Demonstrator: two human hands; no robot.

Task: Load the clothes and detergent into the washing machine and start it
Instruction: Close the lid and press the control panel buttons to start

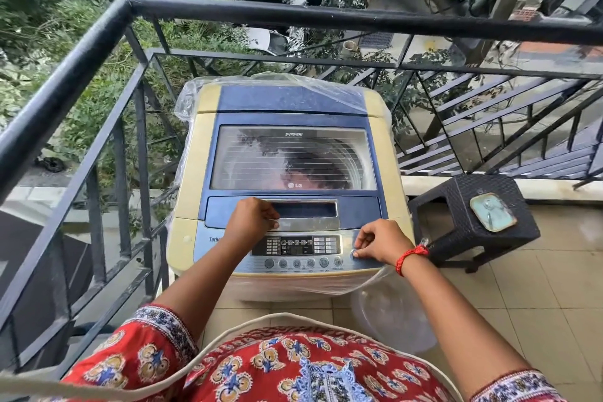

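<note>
Lid (293, 157) shut; your right hand (380, 243) curled, fingertip on button at lower right; left hand (253, 219) loosely closed, empty, on panel (295, 246). Risk: wrong button, wrong cycle

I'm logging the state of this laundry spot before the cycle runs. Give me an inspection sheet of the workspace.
Surface: tiled balcony floor, bare where visible.
Job's things: top-loading washing machine, lid closed, dark load dimly visible through the window; plastic cover pulled back around the body; no detergent seen.
Clutter: dark wicker stool beside the machine with a small teal dish on it; clear plastic tub on the floor.
Grippers: left hand at the lid handle recess; right hand fingertip on the rightmost button of the control panel.
Cables: nothing seen.
Surroundings: black metal railing, trees and a staircase beyond.
</note>
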